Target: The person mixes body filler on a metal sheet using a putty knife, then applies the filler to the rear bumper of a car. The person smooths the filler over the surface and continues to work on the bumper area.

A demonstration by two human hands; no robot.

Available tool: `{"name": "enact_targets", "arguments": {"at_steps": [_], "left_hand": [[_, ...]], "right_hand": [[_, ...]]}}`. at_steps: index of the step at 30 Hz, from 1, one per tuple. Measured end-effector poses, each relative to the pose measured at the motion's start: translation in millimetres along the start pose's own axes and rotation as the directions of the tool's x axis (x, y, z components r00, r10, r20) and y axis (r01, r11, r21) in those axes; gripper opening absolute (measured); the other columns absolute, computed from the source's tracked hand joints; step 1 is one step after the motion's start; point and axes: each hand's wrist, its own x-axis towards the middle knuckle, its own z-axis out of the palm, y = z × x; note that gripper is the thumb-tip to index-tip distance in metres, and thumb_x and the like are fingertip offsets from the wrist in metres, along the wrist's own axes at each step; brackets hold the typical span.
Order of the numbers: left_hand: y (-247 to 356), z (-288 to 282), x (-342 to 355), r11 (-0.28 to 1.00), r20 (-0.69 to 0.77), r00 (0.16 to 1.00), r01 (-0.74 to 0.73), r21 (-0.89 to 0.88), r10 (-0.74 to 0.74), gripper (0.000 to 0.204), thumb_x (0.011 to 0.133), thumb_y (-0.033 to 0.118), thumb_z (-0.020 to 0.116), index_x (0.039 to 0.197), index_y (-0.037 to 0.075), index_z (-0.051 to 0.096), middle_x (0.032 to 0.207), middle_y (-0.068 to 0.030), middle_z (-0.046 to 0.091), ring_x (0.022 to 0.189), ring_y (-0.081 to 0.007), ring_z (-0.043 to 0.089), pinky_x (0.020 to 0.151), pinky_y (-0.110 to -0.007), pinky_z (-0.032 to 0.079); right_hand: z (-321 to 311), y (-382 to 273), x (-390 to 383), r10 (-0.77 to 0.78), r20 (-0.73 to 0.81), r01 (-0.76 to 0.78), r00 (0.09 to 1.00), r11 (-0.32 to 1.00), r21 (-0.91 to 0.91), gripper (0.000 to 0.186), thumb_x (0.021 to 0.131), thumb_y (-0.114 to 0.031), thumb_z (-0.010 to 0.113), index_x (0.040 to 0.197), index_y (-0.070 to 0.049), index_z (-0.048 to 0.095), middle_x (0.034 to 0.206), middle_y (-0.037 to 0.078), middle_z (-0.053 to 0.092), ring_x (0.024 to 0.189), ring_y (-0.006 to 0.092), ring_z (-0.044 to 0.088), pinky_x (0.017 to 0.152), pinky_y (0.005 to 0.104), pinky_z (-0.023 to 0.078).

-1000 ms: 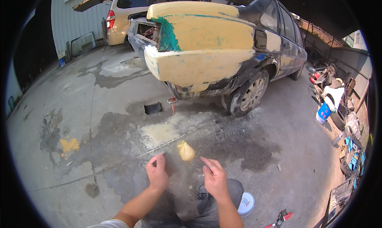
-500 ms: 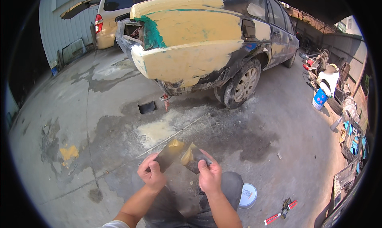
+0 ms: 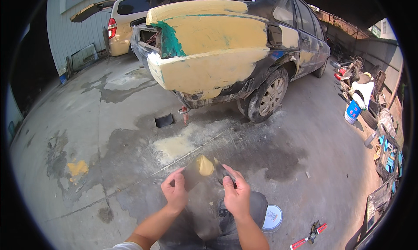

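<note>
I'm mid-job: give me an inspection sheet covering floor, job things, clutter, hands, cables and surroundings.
Surface: grey concrete floor with dark stains, a pale patch and a yellow patch.
Job's things: yellow paste on the flat plate; car coated pale yellow at its rear corner.
Clutter: white-lidded tub, red-and-white tube, black curved piece.
Grippers: left hand holds the flat plate; right hand holds a dark spreader near the paste, contact unclear.
Cables: reddish strand hangs below the car; whether it is a cable, cannot tell.
Surroundings: tan van behind, scrap pile to the right.
</note>
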Motion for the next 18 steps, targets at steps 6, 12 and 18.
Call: {"name": "enact_targets", "arguments": {"at_steps": [6, 12, 18], "left_hand": [[15.3, 11.0, 1.1, 0.898, 0.260, 0.893, -0.413, 0.153, 0.367, 0.025, 0.091, 0.017, 0.056, 0.096, -0.006, 0.066, 0.085, -0.0181, 0.067, 0.076, -0.0246, 0.065, 0.067, -0.030, 0.050], [21.1, 2.5, 13.7, 0.933, 0.190, 0.942, -0.310, 0.183, 0.276, 0.028, 0.093, 0.020, 0.054, 0.094, -0.006, 0.065, 0.086, -0.0174, 0.067, 0.076, -0.0223, 0.064, 0.069, -0.030, 0.050], [9.8, -0.5, -1.2, 0.983, -0.016, 0.994, -0.112, -0.142, 0.111, 0.026, 0.092, 0.021, 0.058, 0.092, -0.004, 0.065, 0.080, -0.0052, 0.065, 0.071, -0.0095, 0.056, 0.065, -0.026, 0.045]], "right_hand": [[33.0, 6.4, -15.5, -0.343, -0.063, 0.340, 0.937, 0.939, -0.046, 0.026, 0.087, 0.001, 0.055, 0.112, 0.002, 0.062, 0.105, 0.012, 0.059, 0.093, 0.0171, 0.058, 0.077, 0.0264, 0.047], [32.9, 22.7, -24.5, -0.357, 0.171, 0.346, 0.918, 0.934, 0.091, 0.024, 0.086, 0.001, 0.058, 0.109, 0.000, 0.064, 0.106, 0.015, 0.060, 0.094, 0.0250, 0.060, 0.076, 0.0296, 0.049], [-7.7, 0.2, 21.1, 0.041, 0.038, -0.050, 0.998, 0.344, 0.938, 0.037, 0.092, -0.014, 0.055, 0.126, -0.001, 0.049, 0.118, 0.009, 0.058, 0.111, 0.0221, 0.054, 0.099, 0.0372, 0.039]]}}
